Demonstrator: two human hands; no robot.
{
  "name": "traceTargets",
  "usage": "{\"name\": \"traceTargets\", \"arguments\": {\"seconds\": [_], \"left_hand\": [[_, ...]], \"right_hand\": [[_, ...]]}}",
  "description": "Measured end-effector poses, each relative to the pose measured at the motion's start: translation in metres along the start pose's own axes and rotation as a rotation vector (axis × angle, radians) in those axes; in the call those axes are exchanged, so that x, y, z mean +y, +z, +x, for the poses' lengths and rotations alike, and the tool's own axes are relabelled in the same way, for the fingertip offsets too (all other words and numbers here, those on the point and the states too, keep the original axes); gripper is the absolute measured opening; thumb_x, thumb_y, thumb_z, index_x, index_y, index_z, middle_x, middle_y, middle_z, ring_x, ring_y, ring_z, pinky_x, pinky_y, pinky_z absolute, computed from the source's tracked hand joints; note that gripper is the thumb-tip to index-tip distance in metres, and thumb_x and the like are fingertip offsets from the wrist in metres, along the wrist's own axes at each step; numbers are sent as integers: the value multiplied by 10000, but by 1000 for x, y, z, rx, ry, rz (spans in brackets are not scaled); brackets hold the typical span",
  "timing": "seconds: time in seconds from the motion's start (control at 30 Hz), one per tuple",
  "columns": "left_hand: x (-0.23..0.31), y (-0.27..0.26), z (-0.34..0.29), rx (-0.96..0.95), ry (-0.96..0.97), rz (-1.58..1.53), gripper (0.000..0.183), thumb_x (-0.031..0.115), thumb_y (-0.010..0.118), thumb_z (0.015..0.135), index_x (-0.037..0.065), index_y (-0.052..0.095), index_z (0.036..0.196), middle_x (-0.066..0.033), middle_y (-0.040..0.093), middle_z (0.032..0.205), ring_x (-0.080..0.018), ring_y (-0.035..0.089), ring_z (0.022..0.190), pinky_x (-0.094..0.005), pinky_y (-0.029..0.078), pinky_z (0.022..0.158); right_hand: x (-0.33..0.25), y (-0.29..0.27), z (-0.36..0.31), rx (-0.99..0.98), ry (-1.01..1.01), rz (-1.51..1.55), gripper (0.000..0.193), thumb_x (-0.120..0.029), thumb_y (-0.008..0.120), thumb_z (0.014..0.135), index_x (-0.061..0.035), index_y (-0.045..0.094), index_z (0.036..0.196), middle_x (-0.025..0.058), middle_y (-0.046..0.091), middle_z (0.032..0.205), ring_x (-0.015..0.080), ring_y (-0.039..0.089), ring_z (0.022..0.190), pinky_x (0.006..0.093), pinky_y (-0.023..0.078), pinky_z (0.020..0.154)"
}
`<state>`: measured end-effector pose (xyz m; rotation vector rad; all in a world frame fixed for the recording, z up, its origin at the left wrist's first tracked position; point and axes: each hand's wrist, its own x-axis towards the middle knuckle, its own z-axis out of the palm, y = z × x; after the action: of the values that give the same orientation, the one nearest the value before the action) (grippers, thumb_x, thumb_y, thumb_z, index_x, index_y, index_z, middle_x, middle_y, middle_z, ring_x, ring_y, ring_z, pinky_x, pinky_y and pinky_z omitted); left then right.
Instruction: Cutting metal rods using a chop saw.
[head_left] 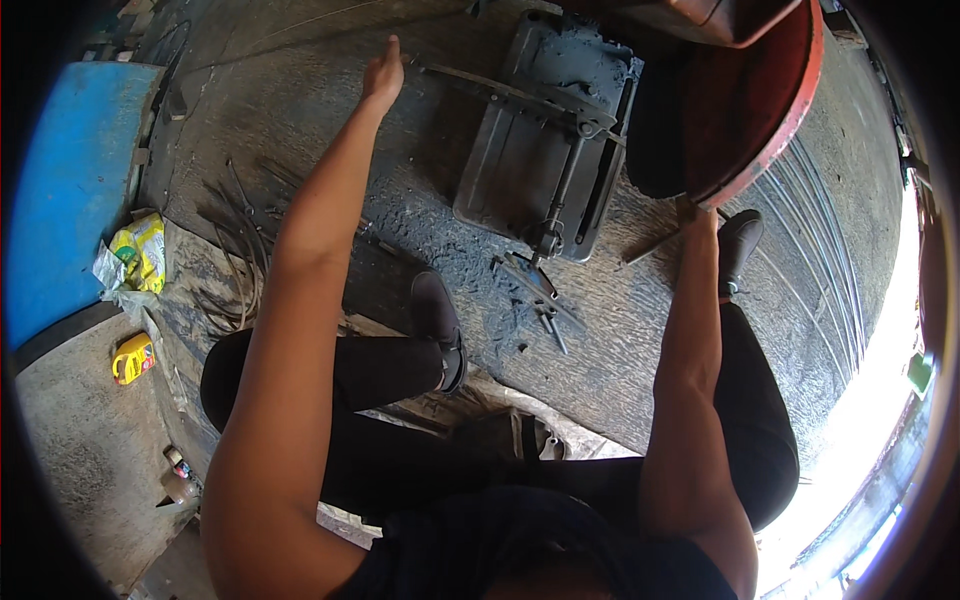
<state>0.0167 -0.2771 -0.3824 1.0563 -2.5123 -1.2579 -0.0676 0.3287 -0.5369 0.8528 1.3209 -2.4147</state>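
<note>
- Curling around the left end of a long, thin metal bar (465, 78), the left hand (384, 78) appears to grip it.
- The bar lies across a dark, tray-like metal base (500, 170) with rounded corners, by a clamp screw (570, 175).
- Fine grey-blue powder (580, 65) coats the base's far end.
- The right hand (690, 212) is at the lower edge of a curved red metal housing (790, 120), largely hidden; whether it grasps anything, I cannot tell.
- A yellow plastic bottle (133, 358) and a crumpled yellow-green bag (140, 250) lie at left, contents not visible.
- Slim, smooth rods (820, 230) fan over the rough, grooved ground (610, 360) at right.
</note>
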Motion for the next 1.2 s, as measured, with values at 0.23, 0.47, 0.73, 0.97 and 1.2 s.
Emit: {"name": "traceTargets", "arguments": {"seconds": [0.23,0.47,0.73,0.97,1.2], "left_hand": [[-6,-4,13,-43,30,86,803,687,258,1045,87,742,1268,-248,625,1393,-405,541,1353,-464,374,1139],[-1,-2,17,-43,-35,-19,875,709,244,1039,8,689,1314,-245,568,1465,-385,474,1419,-449,336,1172],[-3,-30,13,57,-7,-92,877,717,261,1035,4,590,1424,-244,537,1495,-383,468,1422,-447,344,1166],[9,-69,17,102,-33,-168,881,704,281,1041,-35,581,1415,-235,530,1506,-375,466,1423,-441,338,1172],[23,-93,17,15,-40,-89,914,708,232,1046,-39,407,1542,-220,480,1551,-338,413,1467,-513,320,1196]], "right_hand": [[5,-2,-9,4,-20,99,206,-118,515,1054,58,532,1160,204,628,1087,342,703,970,419,654,829],[3,12,-22,115,2,196,284,-117,519,1056,113,452,1209,258,592,1094,407,692,999,466,653,897],[1,15,-23,120,32,198,274,-124,483,1070,117,468,1201,287,598,1105,417,687,999,482,649,897],[10,2,-8,120,71,179,260,-119,466,1076,112,480,1195,289,604,1121,416,687,984,487,651,902],[13,3,-4,139,88,144,225,-96,499,1057,112,545,1132,282,639,1073,373,698,978,453,656,898]]}}
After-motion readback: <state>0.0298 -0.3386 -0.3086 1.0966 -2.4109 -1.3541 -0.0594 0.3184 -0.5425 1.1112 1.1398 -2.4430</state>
